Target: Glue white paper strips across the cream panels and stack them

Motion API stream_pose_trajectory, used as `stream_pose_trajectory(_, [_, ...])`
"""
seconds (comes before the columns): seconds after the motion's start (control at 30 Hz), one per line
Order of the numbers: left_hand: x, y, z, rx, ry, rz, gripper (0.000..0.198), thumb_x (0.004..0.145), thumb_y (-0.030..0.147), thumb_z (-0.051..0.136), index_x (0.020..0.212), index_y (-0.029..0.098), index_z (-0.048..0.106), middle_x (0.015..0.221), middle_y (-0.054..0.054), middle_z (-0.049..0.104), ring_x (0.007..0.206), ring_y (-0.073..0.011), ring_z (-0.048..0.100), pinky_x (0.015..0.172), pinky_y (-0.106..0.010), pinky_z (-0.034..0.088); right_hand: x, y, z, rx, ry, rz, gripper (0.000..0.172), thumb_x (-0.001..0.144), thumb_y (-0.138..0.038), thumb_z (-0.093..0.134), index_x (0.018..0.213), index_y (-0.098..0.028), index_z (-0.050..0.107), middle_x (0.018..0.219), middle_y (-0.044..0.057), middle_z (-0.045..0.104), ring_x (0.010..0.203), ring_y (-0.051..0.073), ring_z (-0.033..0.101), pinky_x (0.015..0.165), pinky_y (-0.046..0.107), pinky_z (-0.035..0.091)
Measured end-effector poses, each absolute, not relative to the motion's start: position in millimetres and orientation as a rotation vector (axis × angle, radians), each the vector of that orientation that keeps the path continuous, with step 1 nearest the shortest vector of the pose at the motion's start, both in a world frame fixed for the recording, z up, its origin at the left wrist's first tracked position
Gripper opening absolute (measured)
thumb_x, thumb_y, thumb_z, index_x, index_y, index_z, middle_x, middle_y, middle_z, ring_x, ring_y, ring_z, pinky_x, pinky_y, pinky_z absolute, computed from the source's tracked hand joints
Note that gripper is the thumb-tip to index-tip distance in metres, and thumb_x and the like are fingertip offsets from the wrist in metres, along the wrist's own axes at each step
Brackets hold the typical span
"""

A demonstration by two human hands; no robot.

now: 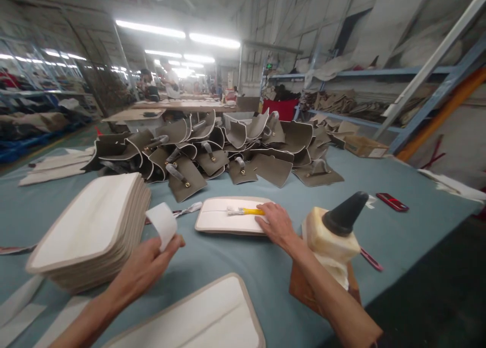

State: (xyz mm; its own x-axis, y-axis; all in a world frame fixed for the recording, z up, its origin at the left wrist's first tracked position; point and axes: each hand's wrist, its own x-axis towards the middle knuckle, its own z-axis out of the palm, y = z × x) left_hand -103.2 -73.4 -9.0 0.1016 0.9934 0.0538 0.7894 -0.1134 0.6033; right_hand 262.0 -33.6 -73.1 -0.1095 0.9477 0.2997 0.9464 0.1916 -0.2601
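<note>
Stack (91,231): cream panels, piled at our far left.
Left hand (146,267): pinched closed on a curled white strip (163,224), beside the stack.
Panel (224,221): lying flat, centre; yellow-handled brush (246,211) on top.
Right hand (275,221): flat on the panel's right edge, fingertips at the brush; we cannot tell whether it grips.
Glue bottle (334,236): just right of that wrist.

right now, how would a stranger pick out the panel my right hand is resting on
On the blue-grey table, look in front of the heap of olive flaps. A single cream panel lies flat there under the right hand. Unlike the stacked panels to its left, it lies alone, a yellow-handled tool on it.
</note>
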Motion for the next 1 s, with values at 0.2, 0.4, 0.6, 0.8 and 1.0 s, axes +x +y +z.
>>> stream_pose_trajectory(0.2, [-64,-33,-47,2.507,1.322,0.348,0.043,0.091,0.020,0.039,0.124,0.021,0.066,0.130,-0.008,0.070,0.120,-0.0233,0.065,0.108,-0.038,0.051,273,-19,-76,-1.828,-2.128,0.057,0.019,0.102,-0.025,0.061,0.116,-0.021,0.072,0.115,0.009,0.070,0.107,0.025,0.059,0.093,0.036,0.038])
stream_pose_trajectory(0.4, [-63,-26,-63,2.596,1.303,0.227,0.065,0.079,0.004,0.042,0.140,0.019,0.056,0.151,-0.011,0.056,0.134,-0.0276,0.056,0.116,-0.048,0.046,284,-2,-69,-1.812,-2.277,0.168,0.008,0.098,-0.028,0.067,0.101,-0.020,0.068,0.107,0.006,0.071,0.098,0.022,0.060,0.082,0.031,0.037])
stream_pose_trajectory(0.6, [-57,-33,-63,2.670,1.298,0.109,0.075,0.077,-0.001,0.042,0.149,0.022,0.048,0.163,-0.008,0.045,0.135,-0.0277,0.056,0.116,-0.048,0.046,284,3,-55,-1.767,-2.444,0.227,0.005,0.100,-0.025,0.062,0.097,-0.021,0.063,0.094,0.003,0.071,0.084,0.019,0.060,0.071,0.030,0.033])
stream_pose_trajectory(0.8, [-50,-33,-62,2.708,1.246,0.117,0.068,0.085,0.001,0.040,0.149,0.025,0.046,0.161,-0.007,0.047,0.131,-0.0231,0.058,0.111,-0.040,0.049,281,-1,-41,-1.771,-2.526,0.211,0.009,0.103,-0.026,0.052,0.104,-0.020,0.058,0.086,0.004,0.070,0.075,0.020,0.059,0.066,0.030,0.031])
stream_pose_trajectory(1.0, [-40,-31,-64,2.697,1.258,0.141,0.062,0.087,0.003,0.044,0.143,0.030,0.048,0.151,-0.008,0.052,0.117,-0.0225,0.063,0.103,-0.039,0.052,275,3,-28,-1.696,-2.215,0.485,0.024,0.097,-0.044,0.052,0.099,-0.022,0.062,0.079,0.001,0.069,0.072,0.019,0.059,0.067,0.029,0.036])
